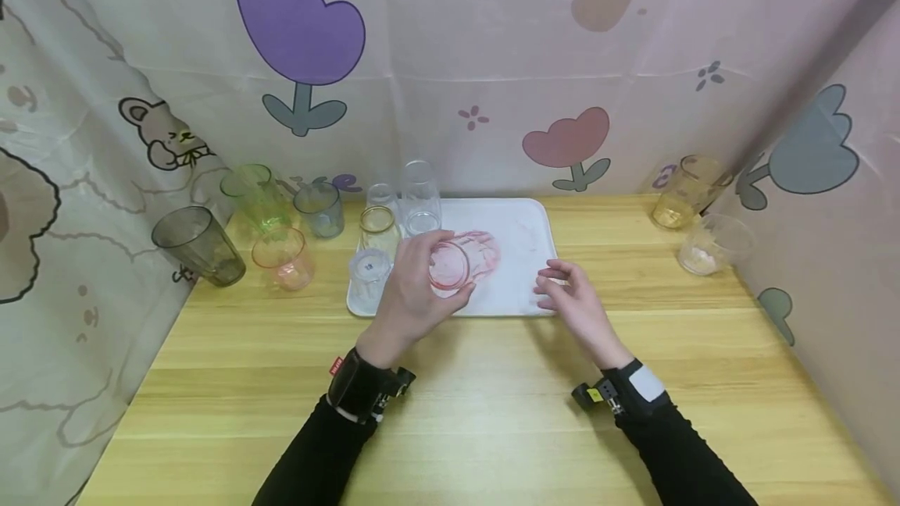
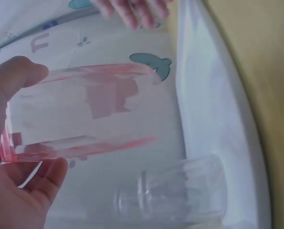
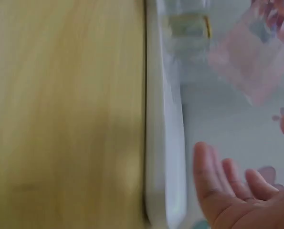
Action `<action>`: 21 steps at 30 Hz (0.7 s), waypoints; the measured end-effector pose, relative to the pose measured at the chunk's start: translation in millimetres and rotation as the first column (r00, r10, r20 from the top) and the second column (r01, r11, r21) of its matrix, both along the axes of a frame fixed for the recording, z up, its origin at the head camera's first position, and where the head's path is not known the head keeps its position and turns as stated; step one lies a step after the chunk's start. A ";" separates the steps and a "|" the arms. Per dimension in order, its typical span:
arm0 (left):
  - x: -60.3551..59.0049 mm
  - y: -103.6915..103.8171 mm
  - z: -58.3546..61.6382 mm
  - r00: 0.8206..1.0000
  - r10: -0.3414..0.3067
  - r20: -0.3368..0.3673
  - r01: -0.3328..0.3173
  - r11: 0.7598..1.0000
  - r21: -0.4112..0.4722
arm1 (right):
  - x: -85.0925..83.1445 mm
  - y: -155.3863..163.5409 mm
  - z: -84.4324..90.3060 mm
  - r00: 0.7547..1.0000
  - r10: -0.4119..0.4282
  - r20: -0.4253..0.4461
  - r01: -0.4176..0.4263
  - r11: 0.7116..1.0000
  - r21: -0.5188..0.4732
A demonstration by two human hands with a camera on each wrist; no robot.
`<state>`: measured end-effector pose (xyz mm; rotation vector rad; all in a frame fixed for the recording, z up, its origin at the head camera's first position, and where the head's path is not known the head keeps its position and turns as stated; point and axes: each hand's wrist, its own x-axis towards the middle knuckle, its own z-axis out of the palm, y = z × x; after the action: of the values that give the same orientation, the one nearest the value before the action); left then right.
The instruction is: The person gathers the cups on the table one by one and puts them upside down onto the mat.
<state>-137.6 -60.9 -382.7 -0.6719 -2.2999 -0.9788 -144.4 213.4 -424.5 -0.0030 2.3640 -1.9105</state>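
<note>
My left hand (image 1: 411, 287) grips a pink-tinted clear glass (image 1: 483, 253) near its rim, thumb on one side and fingers on the other. The glass is held over the white tray (image 1: 523, 229), and the left wrist view shows it tilted on its side. By the tray's right edge, my right hand (image 1: 580, 315) has loosely spread fingers and holds nothing. Several glasses stand on the tray's left part: a tall clear glass (image 1: 420, 213), a yellowish glass with a gold rim (image 1: 378, 231), and a clear glass (image 1: 369, 272) in front of it.
Left of the tray are a green glass (image 1: 260, 201), a grey-blue glass (image 1: 319, 213), a dark grey glass (image 1: 204, 248) and a pink glass (image 1: 288, 260). At the table's right edge stand an amber glass (image 1: 682, 197) and a clear glass (image 1: 710, 248). A printed curtain (image 1: 457, 37) hangs behind.
</note>
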 end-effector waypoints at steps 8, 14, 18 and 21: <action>2.4 -13.1 5.9 0.997 0.050 0.067 -0.051 0.999 0.019 | -6.0 24.0 2.1 0.994 0.018 -0.103 0.035 0.871 0.490; 0.3 -18.9 2.3 0.991 0.066 0.118 -0.067 0.998 0.007 | -13.5 31.5 -4.1 0.989 0.052 -0.135 0.046 0.773 0.633; -1.4 -21.8 -1.3 0.986 0.080 0.146 -0.078 0.997 -0.018 | -19.0 32.7 -9.4 0.989 0.085 -0.120 0.020 0.734 0.679; -2.8 -23.2 -3.8 0.983 0.080 0.167 -0.076 0.997 -0.030 | -20.2 31.9 -10.4 0.988 0.100 -0.121 0.013 0.715 0.699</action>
<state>-140.4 -84.1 -386.5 -0.5210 -2.4675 -1.0074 -164.6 245.3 -434.9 -0.1475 2.9994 -0.8948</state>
